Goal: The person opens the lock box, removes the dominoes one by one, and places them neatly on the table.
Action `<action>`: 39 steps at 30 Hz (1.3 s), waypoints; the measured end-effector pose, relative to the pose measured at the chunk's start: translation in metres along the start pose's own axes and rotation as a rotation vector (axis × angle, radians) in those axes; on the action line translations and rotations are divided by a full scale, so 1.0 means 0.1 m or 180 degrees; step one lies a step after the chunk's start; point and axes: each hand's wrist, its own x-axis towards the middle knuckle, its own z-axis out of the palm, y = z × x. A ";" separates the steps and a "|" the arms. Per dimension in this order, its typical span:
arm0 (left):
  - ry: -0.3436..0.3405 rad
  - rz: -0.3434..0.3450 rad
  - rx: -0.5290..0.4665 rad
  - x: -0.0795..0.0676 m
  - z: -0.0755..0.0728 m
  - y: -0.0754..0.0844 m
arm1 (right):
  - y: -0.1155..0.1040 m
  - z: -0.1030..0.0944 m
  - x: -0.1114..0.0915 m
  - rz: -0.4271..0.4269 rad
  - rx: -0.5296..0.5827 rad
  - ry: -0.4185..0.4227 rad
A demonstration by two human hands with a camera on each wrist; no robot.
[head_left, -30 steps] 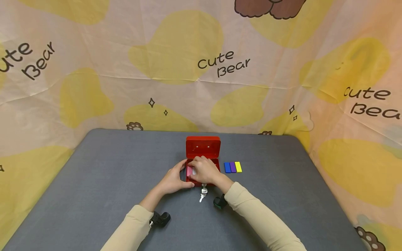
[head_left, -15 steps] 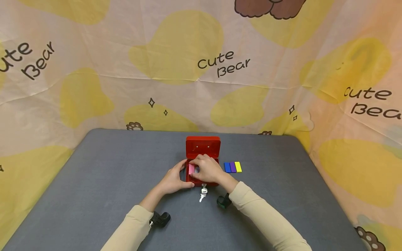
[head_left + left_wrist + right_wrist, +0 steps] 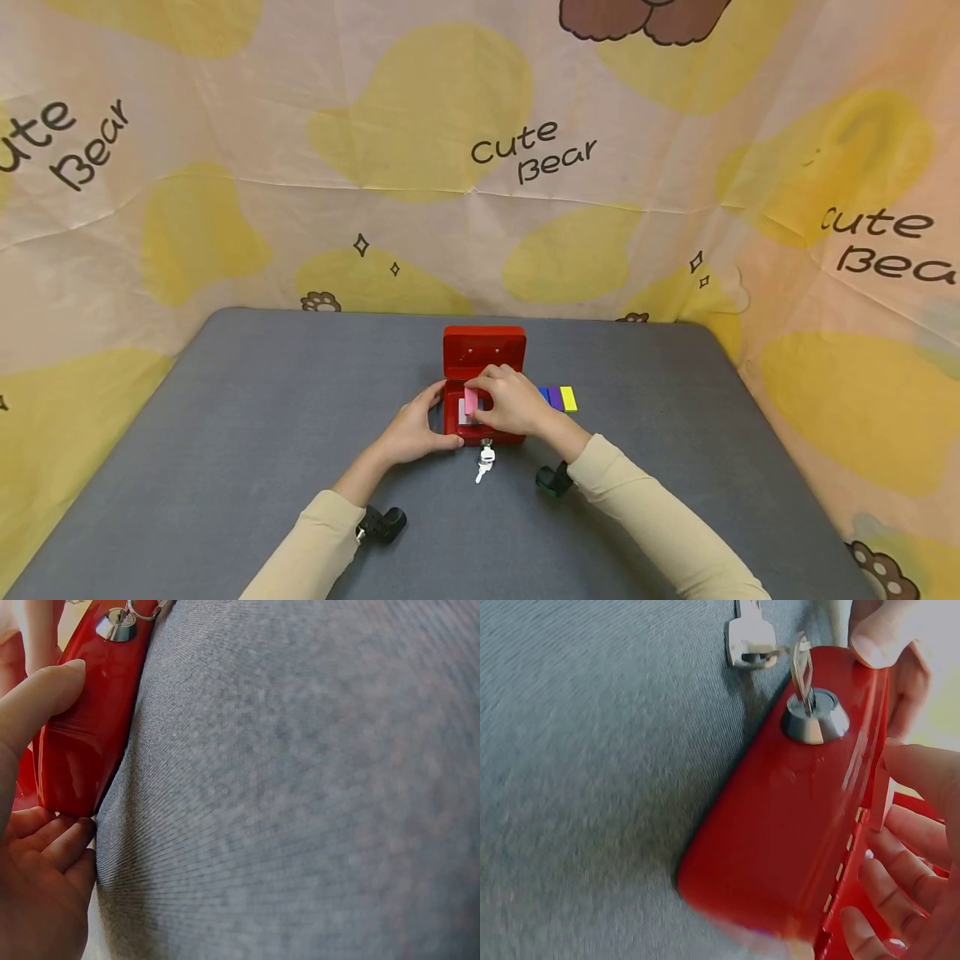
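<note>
A red metal cash box (image 3: 484, 343) stands with its lid raised, a key (image 3: 802, 671) in its front lock. My left hand (image 3: 411, 429) grips the box at its left end. The thumb (image 3: 56, 694) lies on the front near the top edge, and the fingers touch the end wall. Over the box my right hand (image 3: 517, 404) pinches a pink rectangular block (image 3: 471, 401) between thumb and fingers. A whitish flat piece (image 3: 462, 412) shows inside the box, partly behind the pink block. My right hand hides the box's right part.
Blue, purple (image 3: 556, 399) and yellow (image 3: 569, 399) flat blocks lie side by side right of the box, the blue one partly covered by my right hand. A second key (image 3: 751, 639) dangles over the grey tabletop (image 3: 300, 400). A patterned cloth (image 3: 420, 125) hangs behind.
My right hand has moved to the right with the pink block, away from the box's left end. The whitish piece now shows more on its left. The left hand stays put.
</note>
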 end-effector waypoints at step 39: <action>-0.0006 0.0006 -0.0024 0.00 -0.01 0.01 | 0.58 -0.44 -0.42 0.0071 0.0098 0.0147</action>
